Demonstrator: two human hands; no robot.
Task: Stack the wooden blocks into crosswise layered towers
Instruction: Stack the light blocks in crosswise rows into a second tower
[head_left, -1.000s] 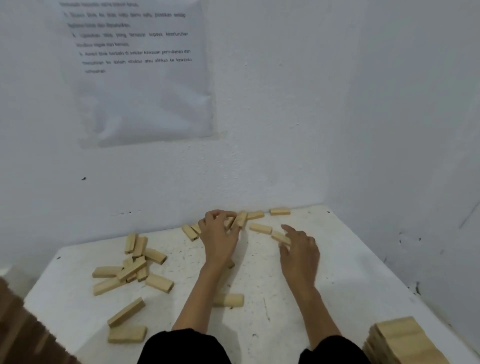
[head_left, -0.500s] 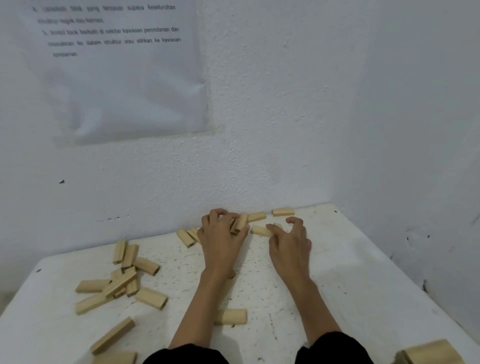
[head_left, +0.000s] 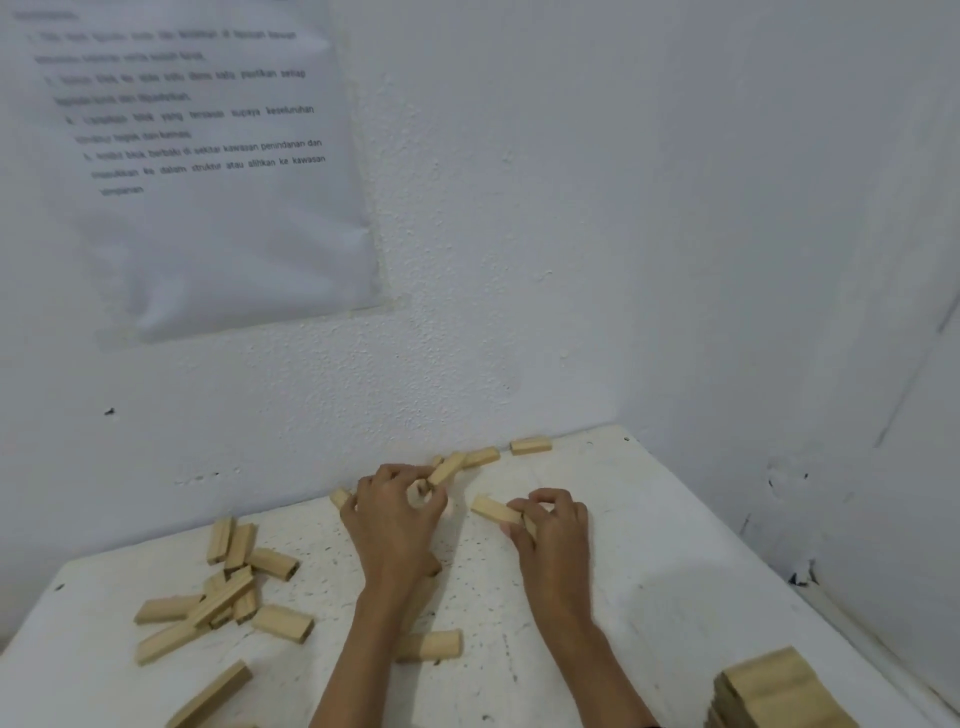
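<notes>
Two hands (head_left: 397, 519), roughly twenty loose wooden blocks (head_left: 283, 623), one partly visible stack (head_left: 774, 686), one table (head_left: 665, 587), one printed sheet (head_left: 234, 249).

The white speckled desk (head_left: 649, 597) carries a loose heap of pale wooden blocks (head_left: 228, 592) at left, 2 flat blocks (head_left: 530, 445) near the back wall, and a neat stack of blocks (head_left: 774, 686) front-right.

Your wooden blocks (head_left: 282, 623) are a uniform pale tan, unpainted, and the stack (head_left: 774, 688) at the table's near right corner matches. Your table (head_left: 665, 597) is white, peppered with small dark specks. The wall (head_left: 519, 260) is plain white and carries a white sheet (head_left: 234, 249) printed with black text.
</notes>
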